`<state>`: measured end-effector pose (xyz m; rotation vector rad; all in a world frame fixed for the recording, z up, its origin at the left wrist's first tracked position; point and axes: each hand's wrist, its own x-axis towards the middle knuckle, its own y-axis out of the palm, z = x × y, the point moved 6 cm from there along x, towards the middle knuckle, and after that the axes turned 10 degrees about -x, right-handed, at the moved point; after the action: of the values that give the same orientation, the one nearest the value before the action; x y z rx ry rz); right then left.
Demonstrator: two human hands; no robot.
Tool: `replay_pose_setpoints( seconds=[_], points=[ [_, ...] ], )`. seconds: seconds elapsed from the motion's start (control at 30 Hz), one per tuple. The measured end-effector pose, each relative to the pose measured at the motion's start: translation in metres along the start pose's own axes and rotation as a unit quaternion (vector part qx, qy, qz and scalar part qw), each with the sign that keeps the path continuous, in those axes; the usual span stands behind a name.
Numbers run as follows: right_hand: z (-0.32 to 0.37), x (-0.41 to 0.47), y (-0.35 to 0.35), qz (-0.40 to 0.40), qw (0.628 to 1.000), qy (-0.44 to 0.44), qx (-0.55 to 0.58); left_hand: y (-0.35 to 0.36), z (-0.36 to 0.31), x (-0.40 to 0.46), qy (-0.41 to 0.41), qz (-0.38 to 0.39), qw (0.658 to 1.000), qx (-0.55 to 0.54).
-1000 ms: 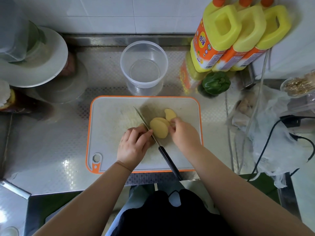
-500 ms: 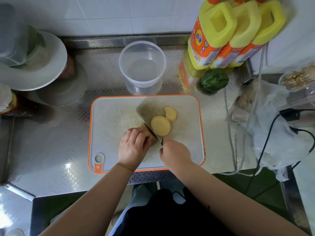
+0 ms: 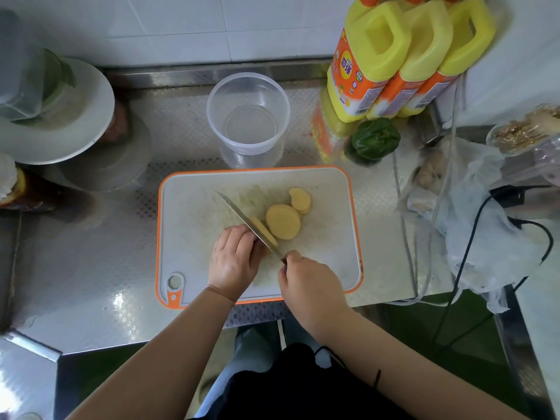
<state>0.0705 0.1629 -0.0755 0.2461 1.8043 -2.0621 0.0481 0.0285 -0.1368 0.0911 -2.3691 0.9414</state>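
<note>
Left hand point(image 3: 235, 262) is on the cutting board point(image 3: 194, 225), fingers curled down over the potato point(image 3: 268, 233) and holding it in place. Most of the potato is hidden under those fingers, and only the pale face right of the blade shows. Right hand point(image 3: 312, 286) is wrapped tight round the handle of the knife point(image 3: 245, 221), so the handle itself is covered by the fist. The blade runs diagonally from the right hand up and left, tip pointing at the board's far-left area and edge down against the potato, right beside the left fingertips. I can't tell from this angle whether the blade has gone fully through; it looks partway. The cut slices point(image 3: 283, 222) lie flat just right of the blade: one big round one, with a couple of smaller ones overlapping at its far side. The board has an orange rim and sits on the steel counter point(image 3: 91, 253), near its front edge. Behind the board stands a clear plastic tub point(image 3: 248, 116). To the right of that are three yellow bottles point(image 3: 394, 56) with a green pepper point(image 3: 375, 137) at their base. A white plate point(image 3: 69, 122) is far left, and a plastic bag point(image 3: 485, 222) and black cable point(image 3: 472, 253) are on the right.
</note>
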Motion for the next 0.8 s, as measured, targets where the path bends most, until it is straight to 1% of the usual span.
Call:
replay_pose_setpoints(
  seconds=[0.1, 0.27, 0.4, 0.57, 0.8],
  points=[
    [0.002, -0.002, -0.002, -0.003, 1.000, 0.000, 0.000, 0.000, -0.001, 0.001, -0.001, -0.005, 1.000, -0.003],
    [0.004, -0.001, -0.001, 0.015, 1.000, 0.013, -0.019, 0.000, -0.001, 0.001, 0.001, -0.010, 1.000, -0.010],
    [0.007, -0.002, -0.003, 0.009, 0.999, 0.023, -0.027, 0.000, -0.002, 0.001, 0.000, -0.009, 1.000, -0.011],
    [0.006, 0.002, -0.001, 0.032, 0.999, 0.016, -0.020, 0.001, 0.001, 0.000, -0.005, -0.005, 1.000, -0.012],
    [0.007, 0.015, 0.010, 0.055, 0.997, 0.023, -0.039, 0.003, 0.002, -0.001, -0.008, -0.004, 1.000, -0.018]
  ],
)
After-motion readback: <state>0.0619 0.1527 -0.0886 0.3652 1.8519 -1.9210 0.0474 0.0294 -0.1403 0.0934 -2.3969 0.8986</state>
